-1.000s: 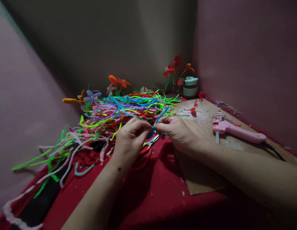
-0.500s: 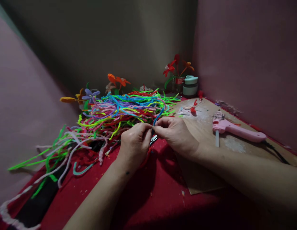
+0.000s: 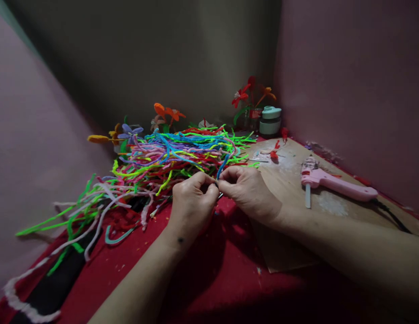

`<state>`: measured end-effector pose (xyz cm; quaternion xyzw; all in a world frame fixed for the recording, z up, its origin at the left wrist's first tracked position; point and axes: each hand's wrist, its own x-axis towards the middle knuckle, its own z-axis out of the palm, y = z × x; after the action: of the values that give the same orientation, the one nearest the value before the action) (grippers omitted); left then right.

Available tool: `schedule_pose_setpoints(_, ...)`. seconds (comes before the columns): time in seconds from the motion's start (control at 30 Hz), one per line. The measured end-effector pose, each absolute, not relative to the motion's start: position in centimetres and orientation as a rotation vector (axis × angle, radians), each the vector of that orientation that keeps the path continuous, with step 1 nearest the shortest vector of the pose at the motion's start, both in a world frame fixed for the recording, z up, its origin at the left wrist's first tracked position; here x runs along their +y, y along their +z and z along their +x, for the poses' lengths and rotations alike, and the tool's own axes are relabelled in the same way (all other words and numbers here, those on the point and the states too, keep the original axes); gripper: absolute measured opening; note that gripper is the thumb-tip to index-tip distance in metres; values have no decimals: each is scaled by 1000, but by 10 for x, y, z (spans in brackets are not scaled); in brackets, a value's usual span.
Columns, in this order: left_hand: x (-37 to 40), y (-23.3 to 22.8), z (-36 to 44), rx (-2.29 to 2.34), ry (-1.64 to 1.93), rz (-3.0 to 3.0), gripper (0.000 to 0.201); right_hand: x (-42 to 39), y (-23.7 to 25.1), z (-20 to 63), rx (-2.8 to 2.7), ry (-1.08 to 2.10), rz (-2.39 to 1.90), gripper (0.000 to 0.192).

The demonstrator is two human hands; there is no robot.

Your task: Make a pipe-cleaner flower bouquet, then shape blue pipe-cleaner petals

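Blue pipe cleaner point(image 3: 223, 164): thin, fuzzy, bent.
Left hand point(image 3: 192, 204) and right hand point(image 3: 250, 191) pinch its lower end with closed fingers; upper end curves upward.

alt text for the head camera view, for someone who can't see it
A person's left hand and right hand meet fingertip to fingertip, pinching a blue pipe cleaner over a red cloth. Behind them lies a tangled pile of pipe cleaners in many colours; a pink glue gun rests on a cardboard sheet to the right.
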<state>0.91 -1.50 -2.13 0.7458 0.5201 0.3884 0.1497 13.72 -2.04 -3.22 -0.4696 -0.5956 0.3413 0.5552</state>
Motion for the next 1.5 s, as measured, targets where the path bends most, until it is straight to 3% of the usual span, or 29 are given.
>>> schedule_pose_setpoints(0.3,-2,6,-13,1392,969,1824,14,-13,-28,144,-1271,1044,-1047,11)
schedule_pose_setpoints(0.5,8,-8,-40,1446,-7,2463,22,-13,-19,146,-1166,1178,-1107,15)
schedule_pose_setpoints(0.67,0,-31,-36,1563,-187,2683,12,-11,-18,149,-1123,1277,-1051,19)
schedule_pose_setpoints(0.83,-3,-25,-39,1721,-127,2550,14,-4,-23,151,-968,1441,-942,14)
schedule_pose_setpoints(1.0,-1,-13,-46,1820,238,2447,39,1,-26,151,-817,1539,-913,14)
schedule_pose_setpoints(1.17,-1,-19,-48,1367,565,2728,41,2,-25,154,-762,1657,-866,13)
schedule_pose_setpoints(1.5,1,-19,-55,1279,388,2817,43,5,-22,161,-753,1866,-906,10)
